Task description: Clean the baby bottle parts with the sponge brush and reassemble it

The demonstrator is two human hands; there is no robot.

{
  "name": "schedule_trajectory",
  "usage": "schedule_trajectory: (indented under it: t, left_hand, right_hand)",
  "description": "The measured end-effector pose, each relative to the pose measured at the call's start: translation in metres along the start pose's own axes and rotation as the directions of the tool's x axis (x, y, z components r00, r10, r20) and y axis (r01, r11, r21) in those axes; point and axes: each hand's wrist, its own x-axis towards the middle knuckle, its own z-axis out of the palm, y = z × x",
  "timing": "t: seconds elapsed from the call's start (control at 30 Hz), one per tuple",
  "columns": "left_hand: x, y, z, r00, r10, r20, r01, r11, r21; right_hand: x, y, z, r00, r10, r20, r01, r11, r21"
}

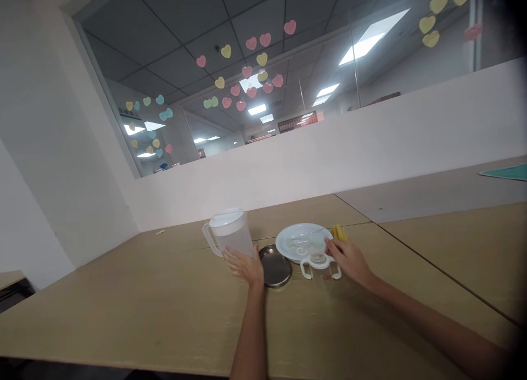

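Note:
A translucent white pitcher [235, 234] with a lid and a side handle stands upright on the table. My left hand [244, 266] lies against its lower front, fingers stretched out and thumb raised at its right side. To the right is a clear baby bottle [320, 267] with two white handles and an uncovered neck. My right hand [348, 258] is beside the bottle's neck, thumb and fingers pinched together; what they hold, if anything, is too small to tell. Behind the bottle, a white plate [288, 233] carries clear pieces I cannot name.
A round dark metal tray [275, 267] sits between the pitcher and the bottle. Something yellow [339, 233] shows behind my right hand. Seams cross the wooden table [164, 308]. A white wall with a window stands behind, and a teal item [506, 172] lies far right.

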Motion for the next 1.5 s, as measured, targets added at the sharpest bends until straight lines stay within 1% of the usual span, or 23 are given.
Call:
schedule_trajectory:
  t: [0.07,0.1,0.23,0.3,0.4,0.47,0.57,0.67,0.77,0.83,0.97,1.03,1.1,1.17,1.27,1.37,1.43,1.5]
  left_hand:
    - [0.007,-0.006,0.003,0.999,-0.045,0.025,0.045,0.999,0.001]
    - [0.011,-0.011,0.004,0.998,-0.042,0.037,0.043,0.999,-0.013]
    - [0.025,-0.027,0.004,0.996,0.041,0.079,-0.033,0.995,-0.096]
    - [0.026,-0.029,0.001,0.994,0.095,0.052,-0.089,0.989,-0.114]
    - [0.025,-0.022,-0.010,0.984,0.179,-0.015,-0.180,0.982,-0.057]
    - [0.022,-0.014,-0.017,0.967,0.253,-0.013,-0.253,0.967,-0.038]
    - [0.017,-0.006,-0.025,0.932,0.363,0.000,-0.363,0.931,-0.024]
    - [0.011,-0.005,-0.024,0.886,0.462,0.029,-0.462,0.887,0.008]
    - [0.008,-0.011,-0.019,0.842,0.533,0.087,-0.536,0.844,0.019]
    - [0.008,-0.014,-0.016,0.819,0.558,0.135,-0.566,0.824,0.026]
    - [0.008,-0.015,-0.016,0.789,0.574,0.220,-0.594,0.804,0.031]
    - [0.008,-0.015,-0.017,0.777,0.577,0.251,-0.602,0.798,0.030]
    - [0.007,-0.014,-0.018,0.775,0.571,0.272,-0.598,0.801,0.023]
    - [0.007,-0.015,-0.016,0.780,0.571,0.257,-0.589,0.808,-0.006]
    - [0.008,-0.016,-0.012,0.774,0.616,0.148,-0.603,0.788,-0.126]
    - [0.009,-0.015,-0.011,0.746,0.664,0.047,-0.629,0.727,-0.276]
    - [0.010,-0.011,-0.012,0.721,0.692,0.027,-0.646,0.687,-0.333]
    - [0.011,-0.007,-0.013,0.690,0.723,0.026,-0.670,0.652,-0.355]
  right_hand:
    - [-0.008,-0.004,0.009,0.999,-0.022,0.023,0.022,1.000,0.017]
    - [-0.010,-0.005,0.013,0.999,-0.027,0.025,0.026,0.999,0.028]
    - [-0.014,-0.007,0.022,1.000,-0.005,0.015,0.004,0.996,0.088]
    - [-0.015,-0.008,0.021,1.000,-0.003,0.005,0.002,0.996,0.084]
    - [-0.016,-0.008,0.018,0.999,-0.024,-0.039,0.025,0.999,0.029]
    - [-0.016,-0.007,0.017,0.997,-0.037,-0.063,0.036,0.999,-0.014]
    - [-0.016,-0.004,0.017,0.995,-0.060,-0.074,0.055,0.996,-0.067]
    - [-0.015,-0.001,0.019,0.994,-0.081,-0.078,0.074,0.993,-0.089]
    - [-0.014,0.000,0.019,0.994,-0.083,-0.074,0.076,0.993,-0.089]
    - [-0.014,0.000,0.018,0.994,-0.084,-0.066,0.078,0.993,-0.091]
    - [-0.014,0.001,0.016,0.995,-0.087,-0.057,0.082,0.992,-0.094]
    - [-0.014,0.002,0.016,0.994,-0.087,-0.060,0.080,0.992,-0.102]
    - [-0.014,0.003,0.016,0.993,-0.094,-0.067,0.086,0.990,-0.113]
    - [-0.014,0.005,0.017,0.991,-0.107,-0.077,0.098,0.989,-0.113]
    - [-0.013,0.007,0.019,0.988,-0.117,-0.098,0.109,0.990,-0.088]
    - [-0.013,0.009,0.021,0.986,-0.124,-0.109,0.117,0.991,-0.066]
    - [-0.013,0.010,0.021,0.986,-0.128,-0.106,0.122,0.991,-0.061]
    - [-0.013,0.010,0.022,0.987,-0.131,-0.092,0.126,0.990,-0.060]
